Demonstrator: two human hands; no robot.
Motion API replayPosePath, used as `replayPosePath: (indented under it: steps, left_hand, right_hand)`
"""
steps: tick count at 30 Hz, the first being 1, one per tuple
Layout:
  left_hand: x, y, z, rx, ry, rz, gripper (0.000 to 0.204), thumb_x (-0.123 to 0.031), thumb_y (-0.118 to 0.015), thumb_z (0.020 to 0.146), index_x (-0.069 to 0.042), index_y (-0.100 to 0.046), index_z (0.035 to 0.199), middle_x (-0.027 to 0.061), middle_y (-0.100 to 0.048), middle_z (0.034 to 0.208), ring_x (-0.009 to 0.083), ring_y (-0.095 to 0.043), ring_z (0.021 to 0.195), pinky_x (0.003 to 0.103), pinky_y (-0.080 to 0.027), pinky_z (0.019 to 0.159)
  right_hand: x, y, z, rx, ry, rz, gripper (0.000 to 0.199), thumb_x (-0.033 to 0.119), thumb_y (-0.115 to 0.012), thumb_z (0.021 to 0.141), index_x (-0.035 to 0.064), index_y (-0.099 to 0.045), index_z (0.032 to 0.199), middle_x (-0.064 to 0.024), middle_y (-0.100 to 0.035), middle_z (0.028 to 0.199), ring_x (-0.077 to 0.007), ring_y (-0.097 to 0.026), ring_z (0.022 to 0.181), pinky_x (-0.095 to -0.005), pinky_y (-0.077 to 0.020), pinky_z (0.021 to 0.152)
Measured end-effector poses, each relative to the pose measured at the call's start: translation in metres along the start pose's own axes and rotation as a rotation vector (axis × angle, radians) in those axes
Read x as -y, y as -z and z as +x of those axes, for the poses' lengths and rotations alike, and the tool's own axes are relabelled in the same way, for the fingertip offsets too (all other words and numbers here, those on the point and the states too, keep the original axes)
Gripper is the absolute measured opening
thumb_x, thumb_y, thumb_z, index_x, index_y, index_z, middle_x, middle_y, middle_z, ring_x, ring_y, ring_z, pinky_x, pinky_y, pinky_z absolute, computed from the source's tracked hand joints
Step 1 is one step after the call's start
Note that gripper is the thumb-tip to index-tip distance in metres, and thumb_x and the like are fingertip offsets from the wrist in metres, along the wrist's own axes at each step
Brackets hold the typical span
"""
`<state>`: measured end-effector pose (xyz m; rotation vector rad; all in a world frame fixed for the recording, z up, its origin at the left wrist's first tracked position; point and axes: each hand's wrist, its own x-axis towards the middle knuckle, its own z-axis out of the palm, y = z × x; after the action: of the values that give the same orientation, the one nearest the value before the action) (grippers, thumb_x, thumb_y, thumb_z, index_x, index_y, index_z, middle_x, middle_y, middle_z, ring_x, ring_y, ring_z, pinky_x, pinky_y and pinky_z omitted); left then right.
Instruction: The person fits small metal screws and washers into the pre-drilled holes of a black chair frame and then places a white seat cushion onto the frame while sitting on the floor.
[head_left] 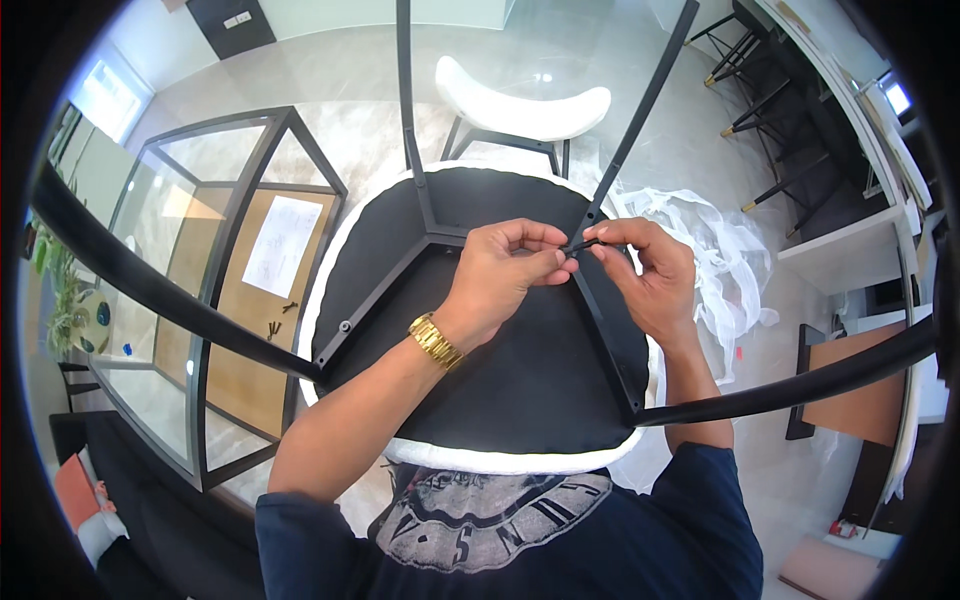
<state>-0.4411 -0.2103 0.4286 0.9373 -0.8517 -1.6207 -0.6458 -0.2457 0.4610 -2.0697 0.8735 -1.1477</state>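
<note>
An upturned chair rests against my lap, its black seat underside (pixel 500 370) edged in white and crossed by a black metal leg frame (pixel 400 270). My left hand (pixel 505 270), with a gold watch on its wrist, pinches at the right frame bar. My right hand (pixel 645 270) meets it there, fingertips on a small black screw or key (pixel 583 243) at the bar. Both hands touch the same small piece. Which hand bears it I cannot tell.
A glass-topped table (pixel 215 200) stands at left over a cardboard sheet with a paper leaflet (pixel 280 245) and loose dark screws (pixel 275 325). Another white chair (pixel 525 105) stands ahead. White wrapping (pixel 720 250) lies at right. Black chair legs cross the view.
</note>
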Motion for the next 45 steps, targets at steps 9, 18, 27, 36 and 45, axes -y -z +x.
replayPosePath:
  steps: [9,18,27,36,45]
  left_hand:
    - [0.002,0.006,-0.002,-0.015,-0.006,-0.027,0.021,0.001,-0.066,0.095,0.010,-0.064,0.114,0.0161,-0.069,0.107,0.0209,-0.074,0.095,0.028,-0.062,0.085]
    - [0.000,0.009,-0.003,-0.014,0.006,-0.042,0.022,0.000,-0.066,0.096,0.009,-0.065,0.115,0.0154,-0.071,0.106,0.0192,-0.074,0.095,0.028,-0.061,0.084]
    - [0.000,0.005,-0.002,-0.021,0.044,-0.101,0.015,0.001,-0.064,0.096,0.007,-0.063,0.110,0.0145,-0.069,0.103,0.0200,-0.074,0.094,0.028,-0.061,0.082]
    - [0.004,0.005,-0.001,-0.044,0.076,-0.147,0.012,0.002,-0.062,0.096,0.006,-0.061,0.108,0.0130,-0.067,0.101,0.0209,-0.073,0.092,0.029,-0.062,0.079]
    - [0.004,0.002,-0.002,-0.047,0.063,-0.133,0.012,0.001,-0.061,0.097,0.006,-0.060,0.108,0.0154,-0.068,0.103,0.0220,-0.075,0.094,0.028,-0.063,0.081]
  right_hand:
    - [-0.001,-0.012,0.000,-0.023,0.031,-0.028,0.018,-0.009,-0.073,0.086,-0.0010,-0.071,0.101,-0.0102,-0.076,0.098,-0.0179,-0.074,0.091,-0.0284,-0.0565,0.083]
    - [0.000,-0.014,0.000,-0.052,0.028,0.080,0.019,-0.012,-0.071,0.087,-0.0031,-0.069,0.104,-0.0130,-0.075,0.101,-0.0179,-0.072,0.097,-0.0289,-0.0552,0.088]
    - [-0.002,-0.010,-0.004,-0.082,0.025,0.122,0.020,-0.012,-0.069,0.089,-0.0035,-0.068,0.106,-0.0130,-0.074,0.103,-0.0173,-0.071,0.097,-0.0288,-0.0551,0.089]
    - [-0.002,-0.010,-0.010,-0.071,0.068,0.029,0.020,-0.011,-0.071,0.087,-0.0023,-0.069,0.105,-0.0122,-0.075,0.101,-0.0199,-0.072,0.096,-0.0303,-0.0561,0.087]
    - [-0.002,-0.013,-0.010,-0.002,0.192,-0.214,0.020,-0.009,-0.075,0.083,0.0009,-0.070,0.099,-0.0124,-0.076,0.099,-0.0244,-0.075,0.092,-0.0312,-0.0592,0.080]
